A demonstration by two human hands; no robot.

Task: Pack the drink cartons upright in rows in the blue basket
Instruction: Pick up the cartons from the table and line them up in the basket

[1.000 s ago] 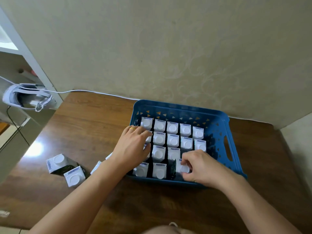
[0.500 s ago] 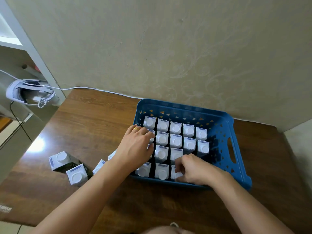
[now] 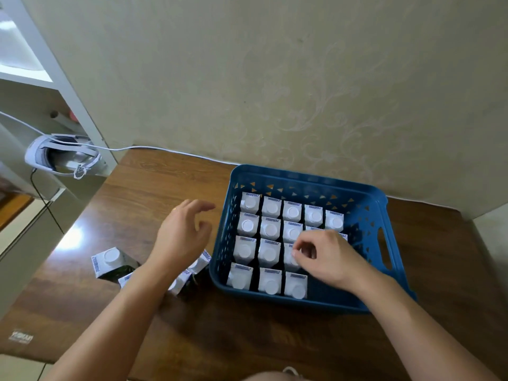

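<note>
Surface: dark brown wooden table (image 3: 154, 204), glossy, with a bright patch of reflected light near its left edge. It stands against a beige wall (image 3: 275, 78) with a faint scroll pattern. A white cable (image 3: 165, 150) runs along the joint of wall and table.

Room, left side: a white shelf unit (image 3: 68, 86); beside it a white headset (image 3: 59, 156) with straps, lying off the table's far left corner.

Left hand (image 3: 181, 237): raised above the table just left of the basket, fingers spread and loosely bent, holding nothing. A ring shows on one finger. The forearm crosses over the loose cartons below it.

Right hand (image 3: 327, 257): over the basket's third row, fingers curled downward with tips at the top of a carton in the basket (image 3: 291, 258). Whether the fingers actually pinch that carton I cannot tell.

Container: blue basket (image 3: 376, 204), plastic, with triangular cut-outs and a handle slot in its right wall, set on the right part of the table near the wall. Contents: drink cartons (image 3: 270, 229), white tops with round caps, standing upright in four rows. Back row has five; front row has three, with free space to their right. The second and third rows are partly hidden by the right hand.

Outside the basket: loose cartons (image 3: 111, 261) on the table to the left, several partly hidden under the left forearm.
</note>
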